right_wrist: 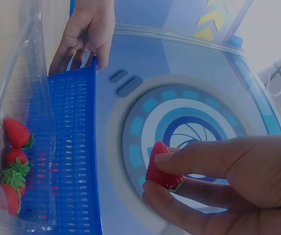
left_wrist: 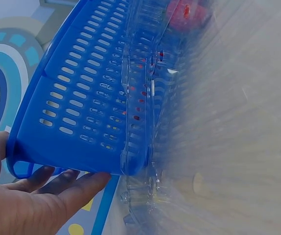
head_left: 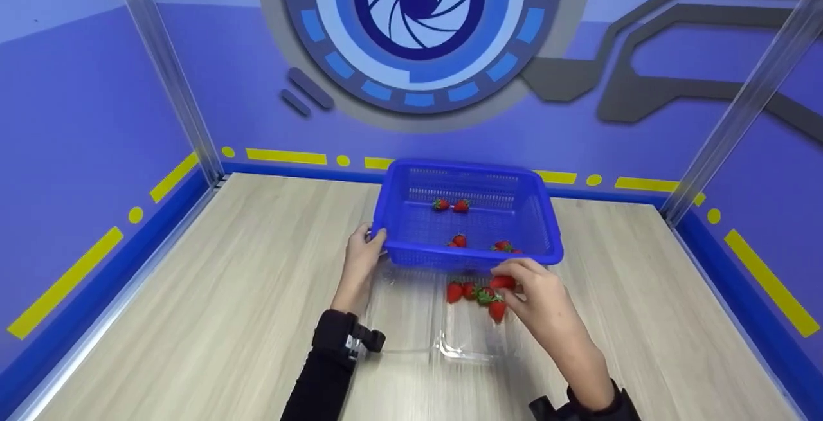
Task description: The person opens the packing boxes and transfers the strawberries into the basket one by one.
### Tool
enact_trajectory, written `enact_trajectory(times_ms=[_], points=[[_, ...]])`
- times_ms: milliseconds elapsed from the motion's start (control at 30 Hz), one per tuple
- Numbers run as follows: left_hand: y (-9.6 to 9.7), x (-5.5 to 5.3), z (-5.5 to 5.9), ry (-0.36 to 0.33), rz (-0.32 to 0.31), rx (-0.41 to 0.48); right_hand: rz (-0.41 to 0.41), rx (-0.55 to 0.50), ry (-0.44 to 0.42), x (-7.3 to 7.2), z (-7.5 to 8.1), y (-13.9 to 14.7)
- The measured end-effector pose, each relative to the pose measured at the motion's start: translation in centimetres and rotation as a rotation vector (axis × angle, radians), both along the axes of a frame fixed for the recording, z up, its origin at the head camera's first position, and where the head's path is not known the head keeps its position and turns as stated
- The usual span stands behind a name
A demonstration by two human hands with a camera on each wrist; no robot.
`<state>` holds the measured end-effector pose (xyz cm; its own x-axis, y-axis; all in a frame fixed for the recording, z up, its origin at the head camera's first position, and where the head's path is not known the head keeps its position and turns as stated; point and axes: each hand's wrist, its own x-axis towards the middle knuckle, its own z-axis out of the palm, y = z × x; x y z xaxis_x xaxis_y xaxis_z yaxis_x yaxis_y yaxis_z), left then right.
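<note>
At its left end, my left hand grips the rim of a blue plastic basket. Several strawberries lie inside the basket, two of them towards the back. A strawberry is pinched between the thumb and fingers of my right hand, close in front of the basket's near wall. Below that hand, a clear plastic box holds several more strawberries with green leaves, gathered near its far end.
A transparent lid-like section lies left of the box on the pale wooden table. Blue-purple panels with a printed round emblem enclose the back and sides. The basket stands close to the back panel.
</note>
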<state>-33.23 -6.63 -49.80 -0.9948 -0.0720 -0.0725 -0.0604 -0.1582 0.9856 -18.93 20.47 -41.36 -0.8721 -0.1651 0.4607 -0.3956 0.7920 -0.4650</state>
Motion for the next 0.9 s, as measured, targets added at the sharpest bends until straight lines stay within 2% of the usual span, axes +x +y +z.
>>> enact_trajectory(times_ms=[233, 433, 667, 800, 900], points=[[-0.2, -0.5, 0.3, 0.009, -0.015, 0.002, 0.002, -0.005, -0.006, -0.4, 0.3, -0.1], [-0.3, -0.1, -0.2, 0.010, 0.006, 0.012, 0.006, 0.010, -0.024, -0.4, 0.3, -0.1], [-0.4, 0.2, -0.4, 0.014, 0.031, -0.037, -0.010, 0.014, -0.044, -0.7, -0.6, -0.2], [-0.3, 0.1, -0.4, 0.007, 0.020, -0.042, -0.006, 0.034, -0.045, -2.0, -1.3, -0.2], [-0.4, -0.1, -0.2, 0.019, 0.000, -0.031, 0.016, 0.054, -0.016, -4.6, -1.2, -0.1]])
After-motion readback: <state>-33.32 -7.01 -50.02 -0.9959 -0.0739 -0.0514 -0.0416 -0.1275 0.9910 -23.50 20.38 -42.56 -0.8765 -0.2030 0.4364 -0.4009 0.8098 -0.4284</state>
